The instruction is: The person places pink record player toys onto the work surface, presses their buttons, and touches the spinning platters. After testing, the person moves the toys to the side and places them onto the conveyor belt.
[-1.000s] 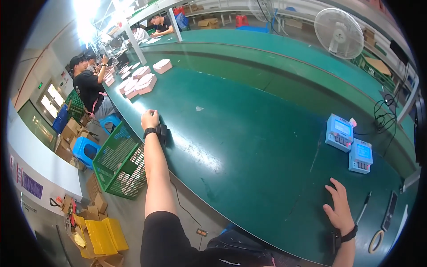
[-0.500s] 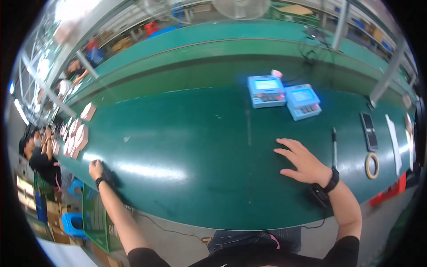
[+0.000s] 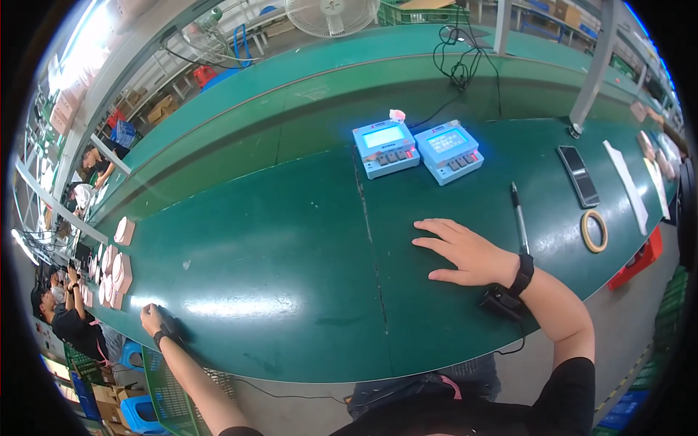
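On the green tabletop (image 3: 240, 225), my right hand (image 3: 469, 254) lies palm down with its fingers spread, holding nothing. A black band circles that wrist, and a small black device (image 3: 502, 301) with a cable sits beside it. Just past this hand is a pen (image 3: 520, 218). Far to the left, my left hand (image 3: 150, 320) rests near the table's front edge with its fingers curled in, and I see nothing in them. The nearest things to it are several pale pink boxes (image 3: 120, 272) with white round tops. Two light blue devices (image 3: 385, 149) with lit screens stand beyond my right hand.
At the right lie a phone (image 3: 579, 176), a roll of tape (image 3: 594, 231) and a white strip (image 3: 625, 185). A metal post (image 3: 592, 73) rises behind them. Coiled black cables (image 3: 462, 62) hang at the back. Co-workers (image 3: 69, 309) sit at the far left, beside blue stools (image 3: 142, 414).
The view has turned, so the devices, phone and tape appear farther left and the boxes lower. Both hands stay in much the same pose on the table.
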Demonstrator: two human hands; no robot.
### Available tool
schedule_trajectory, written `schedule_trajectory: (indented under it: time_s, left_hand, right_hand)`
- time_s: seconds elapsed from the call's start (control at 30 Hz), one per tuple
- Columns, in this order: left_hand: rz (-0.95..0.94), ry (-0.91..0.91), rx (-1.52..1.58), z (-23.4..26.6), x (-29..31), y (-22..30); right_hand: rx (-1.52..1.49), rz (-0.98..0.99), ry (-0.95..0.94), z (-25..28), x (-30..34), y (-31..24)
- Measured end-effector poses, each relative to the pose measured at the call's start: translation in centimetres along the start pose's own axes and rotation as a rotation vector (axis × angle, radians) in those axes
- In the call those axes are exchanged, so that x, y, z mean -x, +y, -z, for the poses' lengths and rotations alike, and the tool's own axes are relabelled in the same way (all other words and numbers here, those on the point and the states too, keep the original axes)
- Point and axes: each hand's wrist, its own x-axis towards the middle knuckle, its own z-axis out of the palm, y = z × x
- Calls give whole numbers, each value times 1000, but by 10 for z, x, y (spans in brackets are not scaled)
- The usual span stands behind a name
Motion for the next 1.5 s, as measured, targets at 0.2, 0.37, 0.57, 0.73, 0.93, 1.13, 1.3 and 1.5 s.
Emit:
schedule_trajectory:
  time_s: [0.2,0.37,0.57,0.73,0.93,1.13,1.3,1.5]
  left_hand:
    - [10,23,-11,21,3,-12]
    - [31,70,-41,6,15,17]
    - [75,20,-8,1,19,26]
    - [93,76,-66,28,22,12]
    - [186,67,-59,10,47,71]
    - [192,67,-62,31,49,59]
    - [199,65,-50,27,49,62]
    - [198,56,-41,25,50,64]
  right_hand:
    - [-29,29,-2,-1,-7,-5]
    - [-8,1,-34,4,-4,-6]
    - [-20,-27,-35,4,-5,-4]
    - [-51,5,-40,7,-14,-9]
    - [-9,-79,-63,10,-2,-12]
    - [-68,-98,-83,8,-7,-20]
    - [-78,-129,-88,9,-10,-20]
    - [-76,-133,-87,10,-9,-19]
